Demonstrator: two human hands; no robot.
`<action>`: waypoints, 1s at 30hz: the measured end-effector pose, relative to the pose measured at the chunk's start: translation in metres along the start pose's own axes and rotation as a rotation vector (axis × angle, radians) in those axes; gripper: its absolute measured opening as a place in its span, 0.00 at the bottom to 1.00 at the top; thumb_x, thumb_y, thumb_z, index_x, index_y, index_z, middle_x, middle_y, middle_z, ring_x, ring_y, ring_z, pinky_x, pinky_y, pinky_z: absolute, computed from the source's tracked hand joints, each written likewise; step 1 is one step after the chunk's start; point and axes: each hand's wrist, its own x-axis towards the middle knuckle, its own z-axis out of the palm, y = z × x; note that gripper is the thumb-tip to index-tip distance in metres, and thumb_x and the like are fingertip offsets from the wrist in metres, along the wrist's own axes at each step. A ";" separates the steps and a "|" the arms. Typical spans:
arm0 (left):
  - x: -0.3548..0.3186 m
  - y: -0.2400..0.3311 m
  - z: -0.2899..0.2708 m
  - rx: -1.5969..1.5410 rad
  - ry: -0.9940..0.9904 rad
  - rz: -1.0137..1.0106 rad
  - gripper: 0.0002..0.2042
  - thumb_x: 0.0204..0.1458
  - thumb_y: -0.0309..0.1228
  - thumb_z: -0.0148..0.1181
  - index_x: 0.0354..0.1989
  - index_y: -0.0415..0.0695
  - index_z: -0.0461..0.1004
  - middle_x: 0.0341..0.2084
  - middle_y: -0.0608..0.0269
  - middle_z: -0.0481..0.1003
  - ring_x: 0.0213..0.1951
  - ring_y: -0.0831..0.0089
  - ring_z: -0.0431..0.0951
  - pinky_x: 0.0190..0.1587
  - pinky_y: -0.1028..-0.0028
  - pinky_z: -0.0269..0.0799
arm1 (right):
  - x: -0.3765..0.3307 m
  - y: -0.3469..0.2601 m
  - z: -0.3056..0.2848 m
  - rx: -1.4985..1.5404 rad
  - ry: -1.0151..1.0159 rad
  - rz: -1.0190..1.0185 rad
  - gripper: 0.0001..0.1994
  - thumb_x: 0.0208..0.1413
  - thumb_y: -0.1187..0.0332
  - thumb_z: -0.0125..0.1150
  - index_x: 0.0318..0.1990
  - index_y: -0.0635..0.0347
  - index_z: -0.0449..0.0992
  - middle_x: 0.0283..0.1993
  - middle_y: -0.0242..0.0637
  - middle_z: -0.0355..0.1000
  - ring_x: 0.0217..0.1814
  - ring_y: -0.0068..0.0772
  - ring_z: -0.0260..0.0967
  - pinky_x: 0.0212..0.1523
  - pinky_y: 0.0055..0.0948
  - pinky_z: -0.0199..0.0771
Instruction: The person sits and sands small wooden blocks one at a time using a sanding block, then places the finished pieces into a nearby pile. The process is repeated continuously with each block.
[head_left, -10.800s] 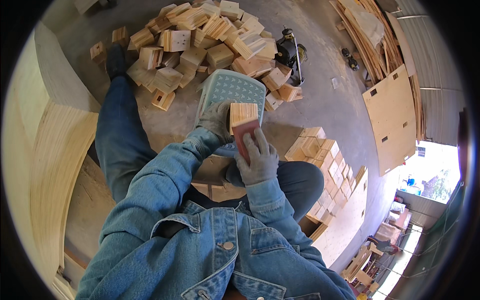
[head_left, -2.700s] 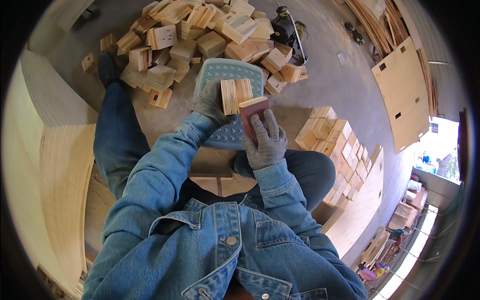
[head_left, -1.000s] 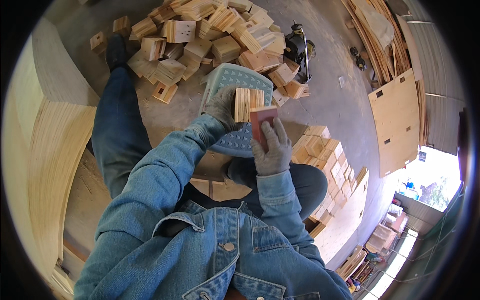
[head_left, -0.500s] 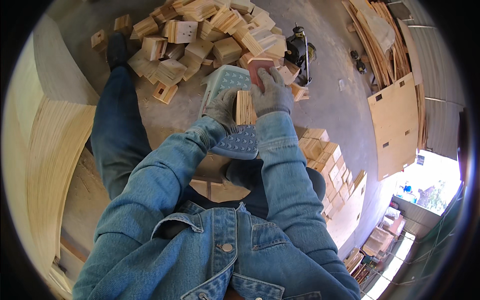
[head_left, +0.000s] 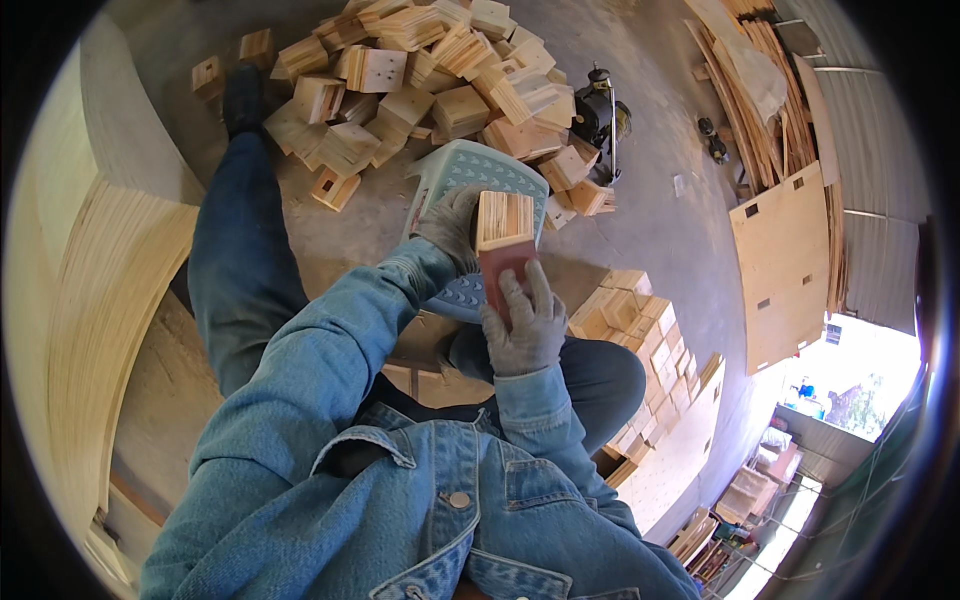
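Note:
Over a grey-green plastic stool (head_left: pixel 465 165), my gloved left hand (head_left: pixel 450 228) is closed on the left side of a layered plywood block (head_left: pixel 506 217), one striped end facing up. In my gloved right hand (head_left: pixel 528 328) is a flat reddish-brown sanding block (head_left: pixel 507 268), fingers curled over its right side. The sanding block lies against the near side of the plywood block. The palm side of my left hand is hidden.
A heap of plywood blocks (head_left: pixel 460 108) lies beyond the stool, with a black-and-metal tool (head_left: pixel 603 120) to its right. Stacked blocks (head_left: pixel 640 335) stand by my right knee. Tall plywood sheets (head_left: pixel 130 260) rise at left; a slotted panel (head_left: pixel 785 270) is at right.
My right hand has drawn the sanding block from the far side of the plywood block to its near side, toward me. My left hand keeps its hold; the block is tilted differently.

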 end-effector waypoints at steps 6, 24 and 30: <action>-0.002 0.000 -0.002 0.033 -0.039 -0.049 0.41 0.39 0.40 0.78 0.64 0.47 0.65 0.58 0.50 0.71 0.61 0.50 0.72 0.66 0.59 0.68 | 0.020 -0.019 0.005 -0.148 -0.007 -0.037 0.26 0.52 0.58 0.70 0.62 0.37 0.79 0.73 0.38 0.64 0.62 0.57 0.68 0.59 0.57 0.69; 0.004 0.014 -0.009 -0.017 -0.056 -0.118 0.45 0.37 0.43 0.79 0.66 0.47 0.63 0.60 0.49 0.69 0.64 0.49 0.69 0.70 0.59 0.65 | 0.036 -0.002 0.006 -0.120 -0.022 0.043 0.28 0.51 0.56 0.72 0.63 0.42 0.78 0.73 0.46 0.65 0.64 0.58 0.69 0.66 0.55 0.67; -0.001 0.002 -0.003 0.056 -0.099 -0.125 0.43 0.40 0.41 0.77 0.67 0.47 0.63 0.61 0.49 0.69 0.65 0.50 0.68 0.71 0.60 0.63 | -0.015 -0.005 0.002 -0.030 0.042 -0.034 0.28 0.48 0.58 0.74 0.60 0.38 0.81 0.70 0.39 0.67 0.61 0.56 0.69 0.59 0.55 0.71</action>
